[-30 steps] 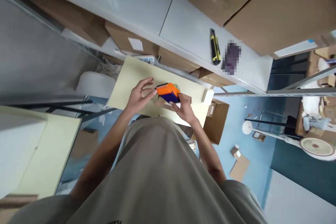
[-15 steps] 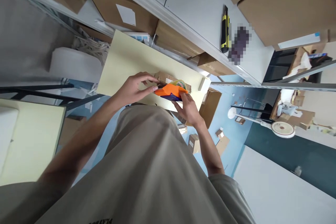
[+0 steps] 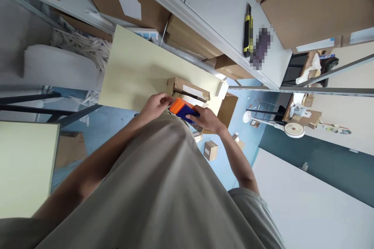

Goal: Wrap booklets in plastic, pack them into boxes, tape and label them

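Observation:
My right hand [image 3: 209, 118] is wrapped round an orange and dark blue packing tape dispenser [image 3: 183, 109], held close to my body at the table's near edge. Its orange end points left. At that end, my left hand [image 3: 156, 106] has its fingers drawn together in a pinch; what lies between them is too small to make out. Just beyond the dispenser, a small cardboard box [image 3: 172, 85] with a white label lies on the pale yellow table [image 3: 131, 66].
A white shelf [image 3: 216, 4] above the table carries a yellow and black box cutter [image 3: 248, 31] and large cardboard boxes [image 3: 318, 7]. More cartons [image 3: 189, 39] stand behind the table. A small box [image 3: 210, 150] sits on the blue floor, with a white fan [image 3: 293, 130] further right.
The dispenser has turned and come nearer my body, so its blue side shows more and the tape roll is hidden. My left fingers have closed from a spread pose. The box is more exposed.

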The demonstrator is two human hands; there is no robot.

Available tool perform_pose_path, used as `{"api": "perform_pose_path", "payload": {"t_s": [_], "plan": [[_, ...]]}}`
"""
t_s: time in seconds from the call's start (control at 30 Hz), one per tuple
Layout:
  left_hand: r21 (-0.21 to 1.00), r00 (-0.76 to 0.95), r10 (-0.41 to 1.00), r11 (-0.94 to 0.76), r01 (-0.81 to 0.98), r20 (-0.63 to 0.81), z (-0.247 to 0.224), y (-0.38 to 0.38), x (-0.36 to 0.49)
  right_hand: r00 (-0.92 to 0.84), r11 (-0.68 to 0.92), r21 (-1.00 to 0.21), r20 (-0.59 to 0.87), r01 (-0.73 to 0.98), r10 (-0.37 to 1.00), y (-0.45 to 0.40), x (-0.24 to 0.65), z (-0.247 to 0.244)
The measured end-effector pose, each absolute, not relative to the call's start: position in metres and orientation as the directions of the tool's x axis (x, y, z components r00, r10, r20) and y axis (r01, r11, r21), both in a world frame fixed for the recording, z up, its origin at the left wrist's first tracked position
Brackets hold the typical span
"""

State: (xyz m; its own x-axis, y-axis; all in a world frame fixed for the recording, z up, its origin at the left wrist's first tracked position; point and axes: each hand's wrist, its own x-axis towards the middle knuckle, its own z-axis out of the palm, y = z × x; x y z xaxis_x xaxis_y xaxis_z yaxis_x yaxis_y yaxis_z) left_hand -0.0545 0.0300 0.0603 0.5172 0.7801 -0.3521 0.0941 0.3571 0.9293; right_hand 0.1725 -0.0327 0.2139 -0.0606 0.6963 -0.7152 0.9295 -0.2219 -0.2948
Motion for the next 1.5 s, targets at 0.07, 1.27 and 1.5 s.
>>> {"api": "perform_pose_path", "payload": {"t_s": [0.07, 1.27, 1.5], "plan": [[0.923, 0.537, 0.761, 0.374, 0.095, -0.364, 0.059, 0.026, -0.052, -0.074, -0.278, -0.323, -0.762, 0.904, 0.643, -0.029, 0.178, 0.221], [0.905, 0.295, 0.855, 0.405, 0.131, -0.426, -0.074, 0.041, 0.000, 0.234, -0.178, 0.155, -0.731, 0.972, 0.642, 0.070, 0.130, 0.279], [0.983, 0.666, 0.745, -0.137, 0.125, 0.020, -0.006, 0.052, -0.011, 0.188, -0.142, 0.126, -0.739, 0.982, 0.647, 0.064, 0.132, 0.278]]}}
